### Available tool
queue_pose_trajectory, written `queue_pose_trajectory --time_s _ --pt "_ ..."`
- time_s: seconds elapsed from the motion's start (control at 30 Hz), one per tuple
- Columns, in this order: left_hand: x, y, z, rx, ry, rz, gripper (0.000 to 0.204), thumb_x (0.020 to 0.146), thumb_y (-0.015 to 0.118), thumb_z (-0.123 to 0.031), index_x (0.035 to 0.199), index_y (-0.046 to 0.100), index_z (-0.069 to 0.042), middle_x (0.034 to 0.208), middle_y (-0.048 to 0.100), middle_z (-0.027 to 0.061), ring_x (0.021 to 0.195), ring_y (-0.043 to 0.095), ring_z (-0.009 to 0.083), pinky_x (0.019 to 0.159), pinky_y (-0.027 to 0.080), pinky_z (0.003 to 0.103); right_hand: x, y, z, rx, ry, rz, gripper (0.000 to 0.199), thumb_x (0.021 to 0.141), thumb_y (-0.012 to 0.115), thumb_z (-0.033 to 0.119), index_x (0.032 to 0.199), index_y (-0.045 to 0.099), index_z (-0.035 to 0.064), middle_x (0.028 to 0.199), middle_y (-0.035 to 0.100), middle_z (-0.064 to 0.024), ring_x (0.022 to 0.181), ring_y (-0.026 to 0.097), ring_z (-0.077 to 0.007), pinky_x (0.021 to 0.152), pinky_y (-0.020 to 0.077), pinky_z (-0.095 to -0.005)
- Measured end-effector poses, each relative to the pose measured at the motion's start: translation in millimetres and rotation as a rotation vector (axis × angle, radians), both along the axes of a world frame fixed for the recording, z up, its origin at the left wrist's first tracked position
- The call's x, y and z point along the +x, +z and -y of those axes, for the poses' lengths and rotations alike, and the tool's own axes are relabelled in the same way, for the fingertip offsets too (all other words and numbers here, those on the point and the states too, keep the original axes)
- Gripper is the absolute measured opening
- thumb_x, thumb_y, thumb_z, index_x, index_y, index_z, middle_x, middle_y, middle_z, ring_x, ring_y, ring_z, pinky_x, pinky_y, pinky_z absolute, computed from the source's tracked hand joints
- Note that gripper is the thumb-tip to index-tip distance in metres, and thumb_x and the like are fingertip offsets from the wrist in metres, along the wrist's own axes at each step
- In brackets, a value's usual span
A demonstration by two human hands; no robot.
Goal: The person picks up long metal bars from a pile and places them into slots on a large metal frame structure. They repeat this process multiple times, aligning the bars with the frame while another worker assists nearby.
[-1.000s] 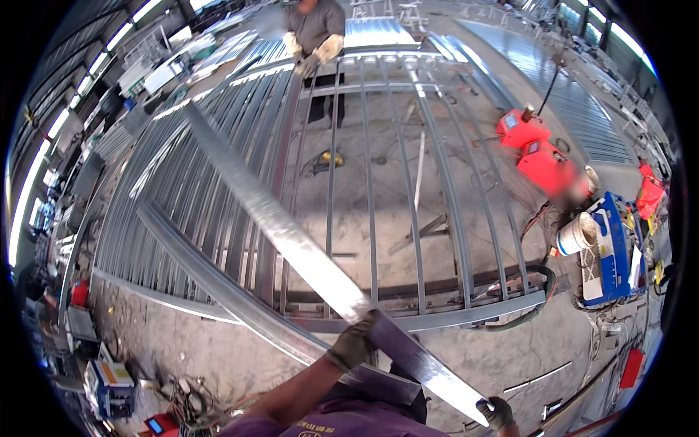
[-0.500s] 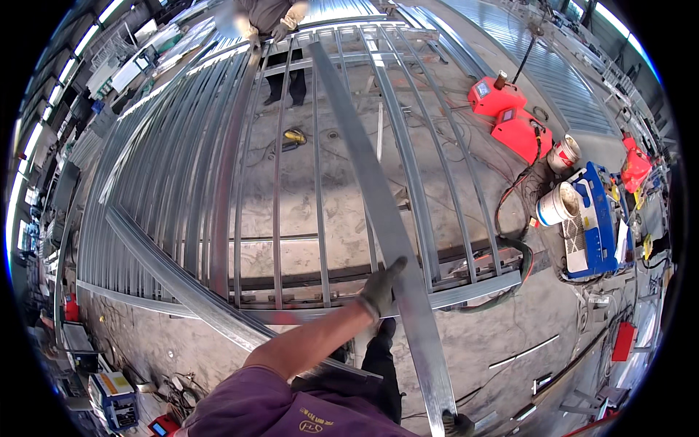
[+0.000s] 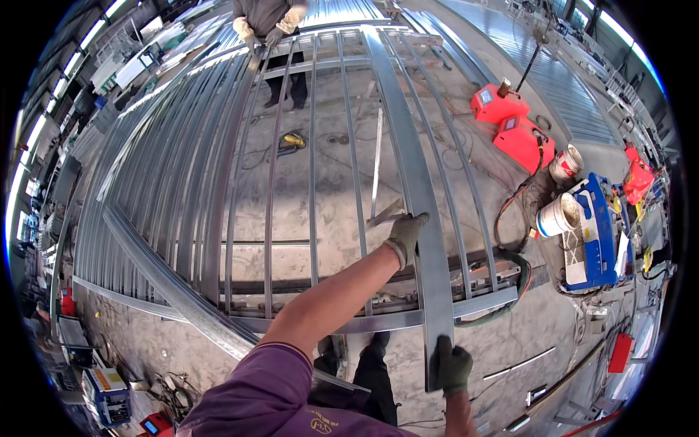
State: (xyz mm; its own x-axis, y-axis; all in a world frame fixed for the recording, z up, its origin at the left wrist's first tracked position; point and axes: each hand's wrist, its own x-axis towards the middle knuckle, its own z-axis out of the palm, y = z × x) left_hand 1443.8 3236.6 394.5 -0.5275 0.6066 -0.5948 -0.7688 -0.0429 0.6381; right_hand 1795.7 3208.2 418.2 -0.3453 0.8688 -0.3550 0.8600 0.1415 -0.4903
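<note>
Smooth metal beam (image 3: 420,182) — rough, matt floor (image 3: 149,331)

- We see a brightly lit scene, with white strips of light (image 3: 30,138) glaring along the left rim and others at upper right.
- We find a pale, sunlit-looking patch on the floor (image 3: 291,211), greyer beyond.
- We notice glare on the far metal sheets (image 3: 342,10) and a soft sheen along the held beam (image 3: 408,146).
- We get bowed lines, black corners and bluish fringes; far-left clutter looks dim and indistinct.
</note>
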Motion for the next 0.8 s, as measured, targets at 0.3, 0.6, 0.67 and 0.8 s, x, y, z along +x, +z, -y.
queue_pose_trajectory --time_s 0.3,0.6,0.67,0.8 --pt "-54.1 -44.9 -54.7 0.000 0.009 -0.053 0.028 0.101 0.064 -0.028 0.120 0.067 -0.007 0.106 0.072 0.0075 0.090 0.069 0.0246 0.078 0.056 0.042 -135.7 -22.5 -85.2 0.016 0.120 -0.042 0.082 0.090 0.053 0.075 0.083 0.075 -0.0045 0.090 0.070 -0.0325 0.093 0.067 -0.0501 0.084 0.0523 -0.0542" --pt "-80.4 -67.0 -56.3 -0.093 0.043 -0.195 0.022 0.100 0.064 -0.024 0.115 0.067 -0.008 0.104 0.070 0.0061 0.085 0.067 0.0212 0.068 0.054 0.041 -185.0 -27.8 -90.0 0.159 0.122 0.054 0.079 0.089 0.053 0.077 0.087 0.076 0.0011 0.092 0.072 -0.0284 0.096 0.068 -0.0482 0.084 0.0527 -0.0542" --pt "-71.5 -61.7 -59.5 -0.106 -0.055 -0.169 0.023 0.099 0.064 -0.023 0.115 0.067 -0.007 0.104 0.070 0.0067 0.085 0.068 0.0224 0.066 0.056 0.042 -181.0 -31.1 -94.2 0.164 0.097 0.101 0.079 0.089 0.052 0.078 0.090 0.077 0.0022 0.095 0.072 -0.0281 0.099 0.068 -0.0477 0.087 0.0528 -0.0540" --pt "-53.7 -60.4 -54.0 -0.103 -0.067 -0.219 0.026 0.097 0.066 -0.023 0.117 0.066 -0.005 0.106 0.071 0.0092 0.090 0.070 0.0253 0.068 0.061 0.042 -174.7 -21.7 -105.4 0.141 0.118 0.132 0.084 0.088 0.048 0.080 0.094 0.076 0.0000 0.103 0.071 -0.0301 0.104 0.067 -0.0475 0.091 0.0524 -0.0538"
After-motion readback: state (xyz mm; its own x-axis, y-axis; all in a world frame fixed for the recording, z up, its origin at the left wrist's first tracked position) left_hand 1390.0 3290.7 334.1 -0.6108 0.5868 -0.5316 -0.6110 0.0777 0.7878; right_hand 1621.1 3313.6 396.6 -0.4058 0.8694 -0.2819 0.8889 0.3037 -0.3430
